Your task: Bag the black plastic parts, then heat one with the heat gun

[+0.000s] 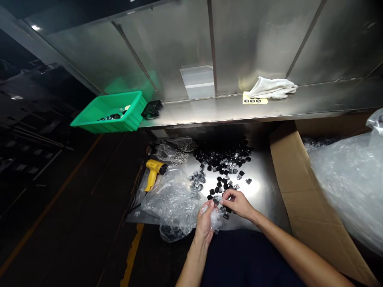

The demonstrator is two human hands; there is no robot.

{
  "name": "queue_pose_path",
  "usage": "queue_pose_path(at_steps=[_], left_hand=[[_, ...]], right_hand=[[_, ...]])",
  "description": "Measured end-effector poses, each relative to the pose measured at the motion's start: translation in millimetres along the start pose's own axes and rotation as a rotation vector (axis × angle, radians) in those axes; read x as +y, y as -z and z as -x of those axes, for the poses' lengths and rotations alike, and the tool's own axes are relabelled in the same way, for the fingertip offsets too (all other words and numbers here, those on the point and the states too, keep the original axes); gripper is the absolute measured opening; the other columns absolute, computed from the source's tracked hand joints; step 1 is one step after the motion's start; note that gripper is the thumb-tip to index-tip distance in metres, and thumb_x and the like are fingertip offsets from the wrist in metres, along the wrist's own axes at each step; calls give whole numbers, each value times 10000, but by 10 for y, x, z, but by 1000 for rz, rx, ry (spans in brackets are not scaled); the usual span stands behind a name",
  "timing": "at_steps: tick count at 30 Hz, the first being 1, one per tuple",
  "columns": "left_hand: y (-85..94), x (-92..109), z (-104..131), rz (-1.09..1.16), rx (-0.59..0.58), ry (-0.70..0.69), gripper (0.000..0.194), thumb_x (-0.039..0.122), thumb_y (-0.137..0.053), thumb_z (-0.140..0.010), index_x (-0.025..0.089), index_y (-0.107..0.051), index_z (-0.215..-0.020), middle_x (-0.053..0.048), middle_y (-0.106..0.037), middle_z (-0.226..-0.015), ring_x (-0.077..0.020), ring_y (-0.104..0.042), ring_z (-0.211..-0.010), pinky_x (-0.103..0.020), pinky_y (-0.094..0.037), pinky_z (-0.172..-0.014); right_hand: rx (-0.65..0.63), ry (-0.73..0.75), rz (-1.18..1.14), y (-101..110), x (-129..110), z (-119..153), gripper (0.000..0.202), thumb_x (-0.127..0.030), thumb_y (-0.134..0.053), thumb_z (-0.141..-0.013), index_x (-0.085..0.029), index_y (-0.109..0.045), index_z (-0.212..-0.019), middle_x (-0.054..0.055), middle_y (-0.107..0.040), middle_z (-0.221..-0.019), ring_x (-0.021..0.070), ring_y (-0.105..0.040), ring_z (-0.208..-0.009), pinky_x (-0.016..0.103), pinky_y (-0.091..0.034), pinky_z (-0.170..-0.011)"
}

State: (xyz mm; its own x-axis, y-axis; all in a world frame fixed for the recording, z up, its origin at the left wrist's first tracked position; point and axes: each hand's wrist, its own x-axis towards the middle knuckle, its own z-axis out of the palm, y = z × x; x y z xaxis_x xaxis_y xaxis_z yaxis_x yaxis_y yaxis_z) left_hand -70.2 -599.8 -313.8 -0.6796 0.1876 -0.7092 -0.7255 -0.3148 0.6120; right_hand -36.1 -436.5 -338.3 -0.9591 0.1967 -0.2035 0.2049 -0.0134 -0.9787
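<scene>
My left hand (205, 221) is closed around a small clear plastic bag (216, 218) near the front of the metal table. At the bag's upper end, the fingers of my right hand (237, 202) pinch together; whether they grip the plastic or a small part is too small to make out. A dark piece (216, 199) shows between the two hands. Small black parts (223, 155) lie scattered just beyond, heaped toward the back. Left of them sits a little group of clear-wrapped pieces (198, 179). A large clear plastic bag (173, 199) lies crumpled beside my left hand.
A yellow heat gun (154, 172) lies at the left, near a bag of small metal pieces (178, 151). The shelf (191, 113) carries a green bin (139, 109), a black part (152, 109) and white gloves (273, 87). At right stands a cardboard box (295, 171) with plastic bags (353, 171).
</scene>
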Motion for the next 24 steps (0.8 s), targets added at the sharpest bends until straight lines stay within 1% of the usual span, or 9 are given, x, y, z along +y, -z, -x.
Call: queue_pose_path(at_steps=[5, 7, 9, 10, 12, 14, 18, 21, 24], left_hand=[[-11, -28, 19, -17, 2, -48, 437, 311, -874, -633, 131, -636, -952, -14, -671, -732, -107, -607, -628, -208, -484, -605], [-2, -45, 16, -45, -13, -64, 440, 333, -865, -646, 133, -624, -956, -9, -666, -709, -108, -602, -616, -209, -480, -602], [7, -58, 14, -85, -31, -77, 448, 352, -855, -659, 133, -616, -969, -13, -667, -702, -113, -606, -614, -213, -479, -604], [10, -62, 15, -106, -35, -82, 451, 357, -852, -662, 132, -614, -971, -16, -667, -700, -116, -607, -612, -215, -477, -602], [11, -62, 19, -138, -32, -90, 453, 363, -850, -663, 127, -609, -966, -23, -667, -697, -118, -604, -603, -215, -472, -590], [12, -57, 24, -163, -39, -90, 451, 376, -842, -670, 125, -605, -961, -27, -665, -694, -119, -599, -590, -217, -468, -577], [49, -58, 13, -196, -59, -85, 451, 398, -823, -692, 124, -607, -977, -35, -667, -704, -125, -602, -594, -226, -477, -581], [112, -76, -11, -186, -53, -99, 444, 396, -827, -686, 118, -615, -960, -32, -660, -698, -118, -596, -593, -219, -474, -580], [168, -104, -17, -182, -64, -97, 448, 397, -832, -675, 112, -626, -952, -31, -655, -697, -117, -594, -596, -217, -470, -583]], right_hand=[[147, -110, -238, 62, 23, -13, 314, -483, -702, -772, -189, -610, -834, 31, -631, -802, 174, -595, -731, 283, -497, -618], [81, -75, -175, 88, -32, -10, 362, -472, -718, -760, -200, -626, -981, 48, -646, -918, 194, -611, -835, 284, -506, -646], [-60, -10, -39, 89, -91, -3, 414, -438, -754, -734, -216, -646, -1067, 54, -660, -1005, 206, -612, -913, 295, -510, -710], [-108, 5, 15, 78, -111, -1, 377, -424, -756, -735, -216, -670, -1038, 50, -672, -995, 205, -613, -909, 300, -506, -731], [-124, -11, 43, 45, -120, -4, 255, -411, -734, -761, -198, -700, -898, 36, -691, -891, 184, -615, -826, 299, -497, -730], [-115, -84, -30, 20, -92, -16, 231, -405, -734, -761, -183, -688, -804, 22, -686, -792, 157, -602, -717, 283, -491, -673], [-150, -289, -254, 74, -23, -55, 243, -385, -771, -718, -177, -667, -784, 19, -687, -772, 137, -605, -658, 258, -505, -606], [-63, -376, -344, 170, -21, -89, 238, -371, -759, -731, -171, -646, -792, 35, -690, -779, 150, -642, -714, 240, -516, -592], [17, -366, -354, 218, -30, -109, 246, -374, -737, -755, -172, -619, -828, 36, -688, -795, 153, -660, -741, 224, -513, -582]])
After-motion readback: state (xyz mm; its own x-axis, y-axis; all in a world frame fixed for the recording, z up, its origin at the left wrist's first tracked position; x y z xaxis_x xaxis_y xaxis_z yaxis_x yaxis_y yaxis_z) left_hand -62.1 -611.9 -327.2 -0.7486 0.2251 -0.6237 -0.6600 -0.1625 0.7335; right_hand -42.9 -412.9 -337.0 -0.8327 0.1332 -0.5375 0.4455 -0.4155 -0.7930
